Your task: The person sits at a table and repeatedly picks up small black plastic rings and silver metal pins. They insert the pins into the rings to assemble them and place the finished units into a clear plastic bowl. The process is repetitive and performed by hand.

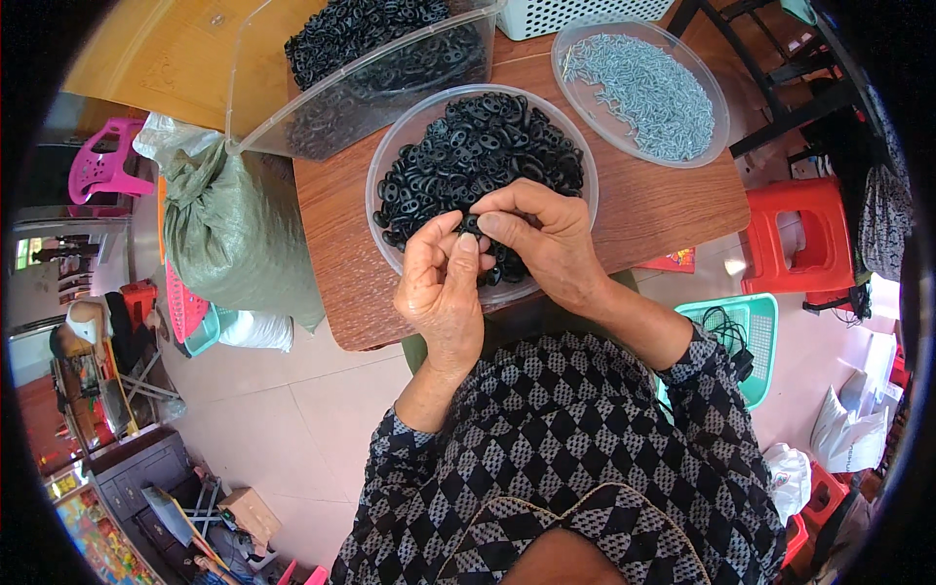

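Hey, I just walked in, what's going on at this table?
Someone's left hand and right hand hold a small black part between them. They're over a round tub heaped with similar pieces. The tub stands on a wooden table. A dish of silvery screws sits to its right, and a clear bin holding more black pieces is beyond the tub, toward the left.
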Demonstrator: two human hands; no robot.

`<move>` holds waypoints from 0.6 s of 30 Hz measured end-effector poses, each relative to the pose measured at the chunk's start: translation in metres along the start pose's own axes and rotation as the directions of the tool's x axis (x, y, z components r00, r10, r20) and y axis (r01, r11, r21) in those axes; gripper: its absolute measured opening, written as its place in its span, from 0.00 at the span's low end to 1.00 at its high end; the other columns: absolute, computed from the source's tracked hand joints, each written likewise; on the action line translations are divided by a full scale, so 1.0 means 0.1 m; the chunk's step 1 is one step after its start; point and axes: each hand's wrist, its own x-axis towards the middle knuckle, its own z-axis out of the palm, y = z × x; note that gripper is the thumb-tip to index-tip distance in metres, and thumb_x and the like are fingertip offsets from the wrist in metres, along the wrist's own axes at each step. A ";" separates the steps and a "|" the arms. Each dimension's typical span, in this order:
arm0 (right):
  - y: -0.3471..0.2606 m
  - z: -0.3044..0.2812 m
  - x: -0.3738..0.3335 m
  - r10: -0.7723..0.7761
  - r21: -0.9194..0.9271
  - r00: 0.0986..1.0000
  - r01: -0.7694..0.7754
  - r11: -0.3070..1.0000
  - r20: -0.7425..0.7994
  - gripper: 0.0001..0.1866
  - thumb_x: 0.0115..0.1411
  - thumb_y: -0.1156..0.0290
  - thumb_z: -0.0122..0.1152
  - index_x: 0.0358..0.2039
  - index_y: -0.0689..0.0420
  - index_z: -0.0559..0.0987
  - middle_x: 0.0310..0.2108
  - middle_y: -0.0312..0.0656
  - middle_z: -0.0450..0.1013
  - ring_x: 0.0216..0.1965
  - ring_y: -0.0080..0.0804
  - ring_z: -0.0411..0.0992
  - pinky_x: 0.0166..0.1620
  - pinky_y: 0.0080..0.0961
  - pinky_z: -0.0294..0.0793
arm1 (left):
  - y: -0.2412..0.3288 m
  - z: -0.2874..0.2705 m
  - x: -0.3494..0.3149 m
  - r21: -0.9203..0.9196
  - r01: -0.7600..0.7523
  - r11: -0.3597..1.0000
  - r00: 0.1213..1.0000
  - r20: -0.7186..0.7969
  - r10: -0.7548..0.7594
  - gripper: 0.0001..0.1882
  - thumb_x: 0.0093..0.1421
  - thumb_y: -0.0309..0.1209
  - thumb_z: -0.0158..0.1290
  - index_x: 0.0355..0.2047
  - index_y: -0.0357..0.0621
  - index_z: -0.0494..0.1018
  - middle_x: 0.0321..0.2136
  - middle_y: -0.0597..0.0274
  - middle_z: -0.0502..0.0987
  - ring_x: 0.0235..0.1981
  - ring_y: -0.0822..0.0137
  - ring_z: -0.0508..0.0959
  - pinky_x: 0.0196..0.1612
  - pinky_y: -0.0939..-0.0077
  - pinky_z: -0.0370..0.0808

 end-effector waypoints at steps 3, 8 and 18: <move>0.00 0.00 -0.01 -0.033 -0.042 0.999 0.033 0.999 0.000 0.05 0.53 0.81 0.55 0.31 0.64 0.77 0.26 0.39 0.71 0.29 0.24 0.69 0.33 0.20 0.68 | 0.00 0.01 -0.01 -0.053 0.019 0.998 1.000 -0.002 -0.019 0.12 0.59 0.22 0.49 0.44 0.31 0.68 0.26 0.63 0.74 0.26 0.78 0.74 0.31 0.86 0.76; 0.01 -0.01 -0.01 -0.006 -0.046 1.000 0.006 0.999 0.006 0.05 0.52 0.81 0.55 0.31 0.64 0.77 0.26 0.40 0.70 0.28 0.24 0.69 0.32 0.21 0.69 | -0.01 0.01 0.01 -0.081 0.024 0.996 1.000 0.021 -0.023 0.13 0.59 0.21 0.49 0.45 0.31 0.67 0.27 0.61 0.75 0.26 0.77 0.75 0.31 0.85 0.76; -0.01 -0.04 0.01 -0.040 -0.099 0.999 0.042 0.994 0.024 0.05 0.51 0.80 0.56 0.30 0.64 0.77 0.26 0.41 0.71 0.28 0.28 0.69 0.31 0.23 0.69 | 0.01 -0.01 0.02 -0.149 0.110 0.983 0.993 0.049 -0.104 0.14 0.59 0.19 0.48 0.45 0.28 0.66 0.27 0.58 0.76 0.25 0.75 0.76 0.30 0.85 0.75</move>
